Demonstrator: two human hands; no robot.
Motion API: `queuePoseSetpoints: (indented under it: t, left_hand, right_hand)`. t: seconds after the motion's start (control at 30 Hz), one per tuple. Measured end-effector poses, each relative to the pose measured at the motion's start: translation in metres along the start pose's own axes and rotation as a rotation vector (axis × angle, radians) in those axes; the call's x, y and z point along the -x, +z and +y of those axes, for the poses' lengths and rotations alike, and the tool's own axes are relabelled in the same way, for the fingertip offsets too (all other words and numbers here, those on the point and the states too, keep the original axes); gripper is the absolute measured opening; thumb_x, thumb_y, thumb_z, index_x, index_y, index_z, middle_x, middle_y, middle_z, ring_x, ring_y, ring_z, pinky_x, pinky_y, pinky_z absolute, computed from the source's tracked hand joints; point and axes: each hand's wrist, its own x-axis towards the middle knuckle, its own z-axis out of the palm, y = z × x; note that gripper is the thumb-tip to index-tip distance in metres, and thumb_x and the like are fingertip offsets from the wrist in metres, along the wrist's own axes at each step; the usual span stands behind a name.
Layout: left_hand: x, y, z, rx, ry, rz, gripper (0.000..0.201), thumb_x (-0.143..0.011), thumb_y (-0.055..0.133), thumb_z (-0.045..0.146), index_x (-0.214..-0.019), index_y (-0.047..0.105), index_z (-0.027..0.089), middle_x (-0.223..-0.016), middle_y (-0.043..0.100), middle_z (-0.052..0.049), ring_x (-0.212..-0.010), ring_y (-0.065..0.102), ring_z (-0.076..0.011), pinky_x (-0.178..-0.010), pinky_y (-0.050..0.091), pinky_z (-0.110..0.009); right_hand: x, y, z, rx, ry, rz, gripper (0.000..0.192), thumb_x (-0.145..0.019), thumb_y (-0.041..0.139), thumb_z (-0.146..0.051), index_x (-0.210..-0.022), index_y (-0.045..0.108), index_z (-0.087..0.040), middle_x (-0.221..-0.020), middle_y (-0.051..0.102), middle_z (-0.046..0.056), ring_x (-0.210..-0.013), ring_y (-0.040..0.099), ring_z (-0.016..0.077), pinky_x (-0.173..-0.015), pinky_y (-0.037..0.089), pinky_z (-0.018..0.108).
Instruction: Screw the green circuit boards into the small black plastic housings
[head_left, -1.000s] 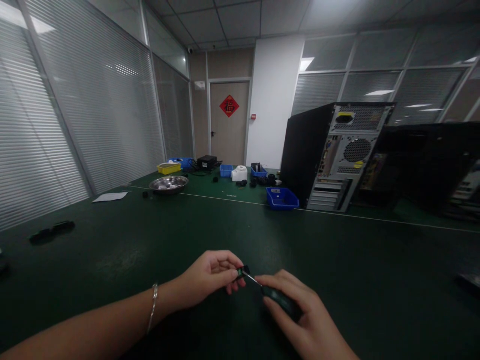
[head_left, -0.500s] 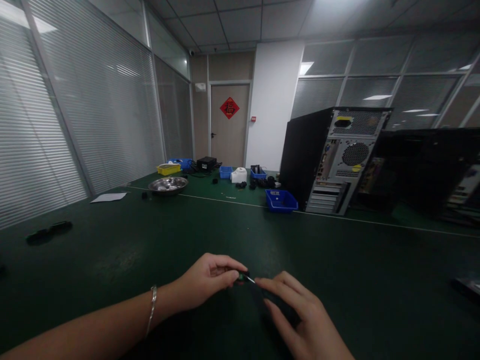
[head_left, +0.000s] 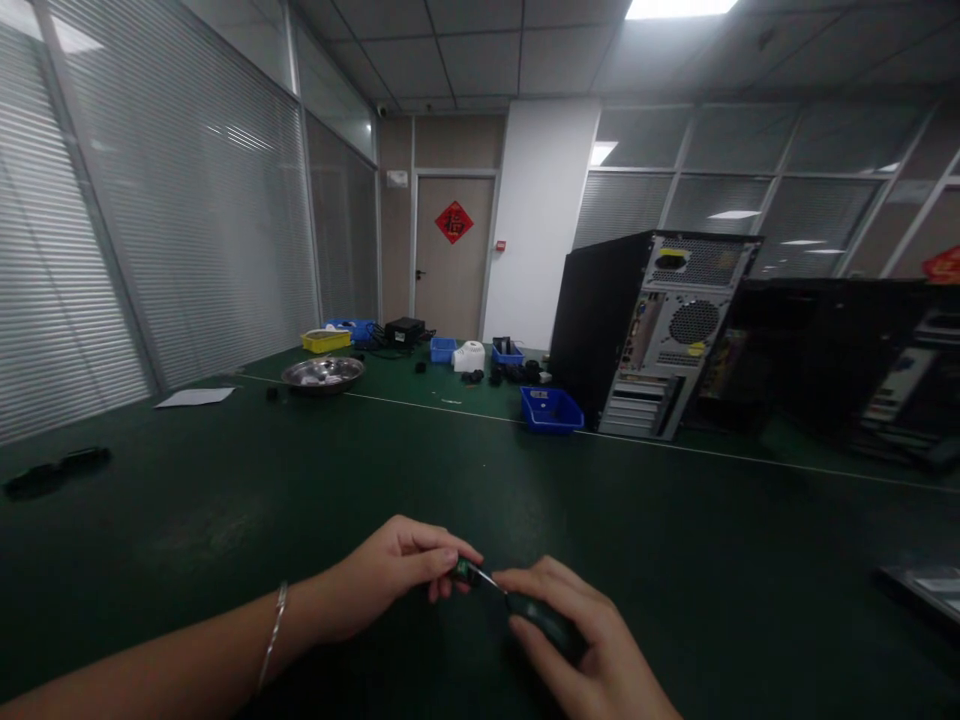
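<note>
My left hand [head_left: 409,565], with a bracelet at the wrist, pinches a small dark part with green on it [head_left: 465,571] between thumb and fingers. Its exact kind is too small and dim to make out. In my right hand [head_left: 581,625] is a screwdriver [head_left: 544,622] with a dark handle. The thin metal shaft points left and its tip meets the small part. Both hands are just above the green table [head_left: 360,470], close together at the front. My right palm hides some of the handle.
A blue bin [head_left: 553,412] stands before a black computer tower [head_left: 649,330] on the right. Farther left are a metal bowl [head_left: 322,376], white paper [head_left: 195,397] and dark pieces [head_left: 56,473]. A yellow tray [head_left: 326,342] and a white device [head_left: 469,357] sit at the back.
The camera view has shifted slightly, so the background sits a little farther left. My hands have turned a little, showing more of the part and the screwdriver; both grips are kept.
</note>
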Motion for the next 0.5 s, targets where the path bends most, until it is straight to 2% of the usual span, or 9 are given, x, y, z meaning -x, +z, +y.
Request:
queuePoseSetpoints:
  t: [0.13,0.33,0.5]
  left_hand:
    - [0.0002,-0.0002,0.0003,-0.019,-0.004,-0.01,0.031,-0.087,0.06,0.038,-0.104,0.073,0.016,-0.084,0.066,-0.006,-0.067,0.053,-0.0114,-0.063,0.041,-0.024]
    - [0.0012,0.0011,0.001,-0.203,0.099,0.072,0.032,-0.088,0.058,0.039,-0.108,0.072,0.018,-0.091,0.061,-0.006,-0.073,0.055,-0.0139,-0.066,0.043,-0.026]
    - [0.0002,-0.0007,-0.0019,-0.125,0.054,-0.025,0.032,-0.088,0.058,0.04,-0.106,0.073,0.018,-0.088,0.063,-0.006,-0.069,0.056,-0.0125,-0.064,0.043,-0.025]
  right_hand:
    - [-0.0016,0.0005,0.0032,-0.015,0.002,0.008,0.026,-0.091,0.054,-0.02,-0.112,0.068,-0.023,-0.095,0.066,0.006,-0.088,0.064,0.021,-0.077,0.049,0.03]
    - [0.0004,0.0006,0.0021,-0.016,0.034,0.009,0.027,-0.09,0.055,-0.021,-0.114,0.068,-0.022,-0.096,0.065,0.007,-0.089,0.064,0.0214,-0.078,0.049,0.031]
    - [-0.0009,0.0,0.0012,-0.06,0.029,-0.022,0.026,-0.089,0.056,-0.019,-0.111,0.07,-0.02,-0.095,0.066,0.009,-0.087,0.065,0.0221,-0.076,0.05,0.032]
